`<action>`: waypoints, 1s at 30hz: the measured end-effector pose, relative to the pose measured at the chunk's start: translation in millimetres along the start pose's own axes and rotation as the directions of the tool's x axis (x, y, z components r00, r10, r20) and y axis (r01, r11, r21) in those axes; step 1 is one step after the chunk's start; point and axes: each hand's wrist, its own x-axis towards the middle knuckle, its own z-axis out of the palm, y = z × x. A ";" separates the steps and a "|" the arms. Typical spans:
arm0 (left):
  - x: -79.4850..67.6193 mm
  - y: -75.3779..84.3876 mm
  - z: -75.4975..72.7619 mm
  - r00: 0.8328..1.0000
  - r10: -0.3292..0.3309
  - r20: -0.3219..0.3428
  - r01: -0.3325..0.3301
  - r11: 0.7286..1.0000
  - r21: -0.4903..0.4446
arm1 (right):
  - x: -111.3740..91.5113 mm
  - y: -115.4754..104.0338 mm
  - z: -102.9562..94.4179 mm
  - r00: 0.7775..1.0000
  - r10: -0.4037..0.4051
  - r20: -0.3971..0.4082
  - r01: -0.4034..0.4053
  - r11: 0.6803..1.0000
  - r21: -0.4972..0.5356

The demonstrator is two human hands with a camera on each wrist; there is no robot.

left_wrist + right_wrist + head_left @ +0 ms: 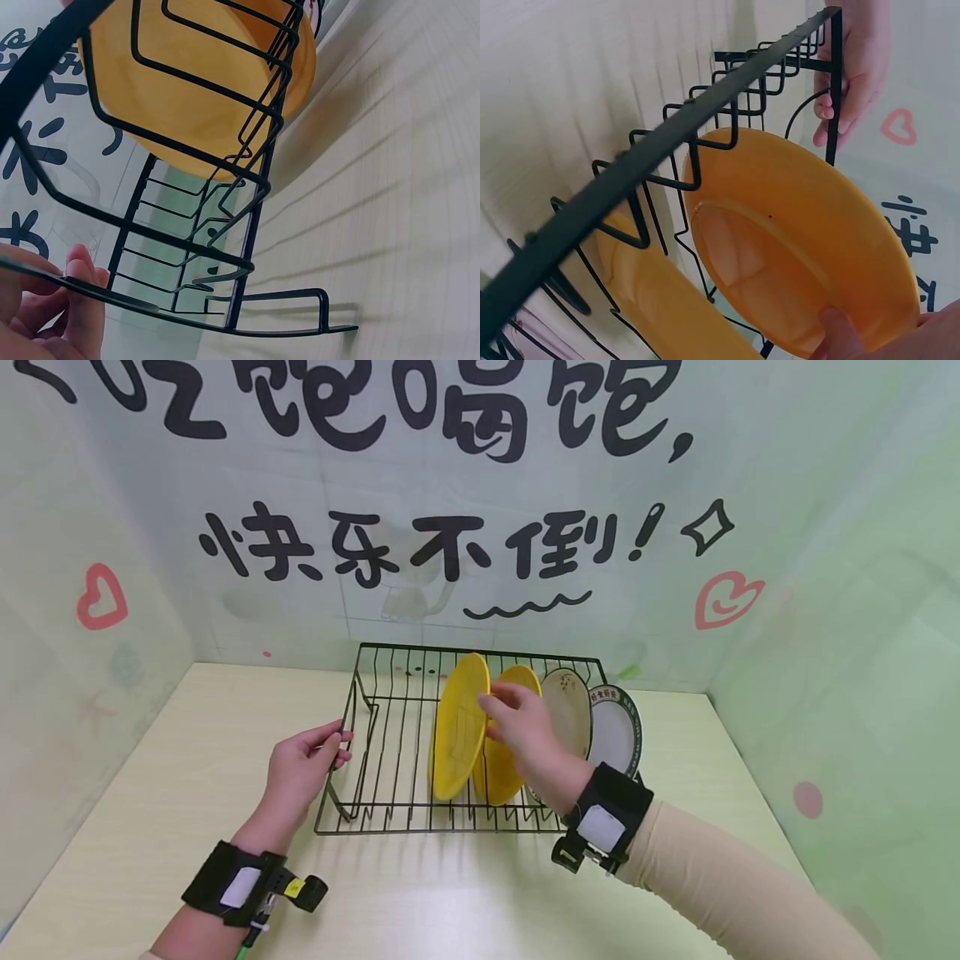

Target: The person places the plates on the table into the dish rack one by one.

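Observation:
A black wire dish rack (405, 647) holds several plates standing on edge. My left hand (300, 768) grips the rack's left side bar, its thumb and fingers about the wire. With my right hand (528, 731) I pinch the rim of the leftmost yellow plate (459, 727), which stands tilted between the wires. In the right wrist view, the thumb (840, 334) presses on the face of this plate. Just right of it, partly behind my right hand, is a second yellow plate (501, 777). The left wrist view shows the yellow plate (180, 82) through the rack's wires.
Further right in the rack stand a beige patterned plate (570, 710) and a white plate with a dark decorated rim (611, 731). The rack rests on a pale wooden table (225, 735). Behind it rises a printed backdrop (420, 485), with side panels left and right.

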 end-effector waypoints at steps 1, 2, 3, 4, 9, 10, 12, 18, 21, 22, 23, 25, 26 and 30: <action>-0.2 0.4 0.3 1.000 0.003 -0.003 -0.003 1.000 0.000 | 0.1 1.4 0.4 1.000 0.001 0.000 -0.001 1.000 0.008; -0.4 0.7 0.5 1.000 0.004 -0.005 -0.004 1.000 0.000 | -0.1 2.7 0.7 1.000 0.001 -0.001 -0.001 1.000 0.013; -0.4 0.9 0.5 1.000 0.002 -0.003 -0.002 1.000 0.001 | -0.4 3.9 0.9 1.000 0.001 -0.002 -0.001 1.000 0.015; -0.4 1.0 0.5 1.000 0.000 -0.001 0.000 1.000 -0.001 | -0.4 5.2 1.0 1.000 0.004 -0.004 -0.004 1.000 0.017; 0.0 1.2 0.3 1.000 -0.011 -0.003 0.011 1.000 0.000 | -0.3 10.2 2.9 1.000 0.008 0.004 -0.008 0.999 0.035; 0.3 1.2 0.4 1.000 -0.013 -0.006 0.013 1.000 0.001 | 0.3 11.1 3.6 1.000 0.005 0.007 -0.006 0.999 0.042; 0.9 1.1 0.4 1.000 -0.017 -0.010 0.017 1.000 0.005 | 0.8 12.5 5.0 1.000 -0.003 0.010 0.002 0.999 0.046; 2.1 2.4 0.4 1.000 -0.023 0.000 0.023 1.000 0.010 | -1.0 13.6 6.9 1.000 0.003 -0.003 -0.003 0.999 0.050; 1.8 3.2 0.2 1.000 -0.018 0.001 0.018 1.000 0.014 | -2.2 14.0 7.1 1.000 0.006 -0.002 -0.006 0.999 0.051; 1.8 3.4 0.0 1.000 -0.018 0.001 0.018 1.000 0.015 | -2.4 14.5 7.2 1.000 0.003 -0.001 -0.003 0.999 0.049; 1.6 3.7 -0.3 1.000 -0.019 0.000 0.019 1.000 0.014 | -2.5 14.8 7.3 1.000 0.003 0.003 -0.003 0.999 0.050; 1.1 3.8 -0.6 1.000 -0.017 0.001 0.017 1.000 0.014 | -2.9 15.9 7.4 1.000 0.001 0.013 -0.002 0.999 0.041; 0.8 3.6 -0.7 1.000 -0.016 0.001 0.016 1.000 0.013 | -3.3 16.3 7.6 1.000 -0.001 0.018 0.000 1.000 0.031; -0.1 2.4 -0.9 1.000 -0.018 0.005 0.018 1.000 0.014 | -5.7 16.9 7.9 0.999 -0.014 0.030 0.015 0.999 -0.050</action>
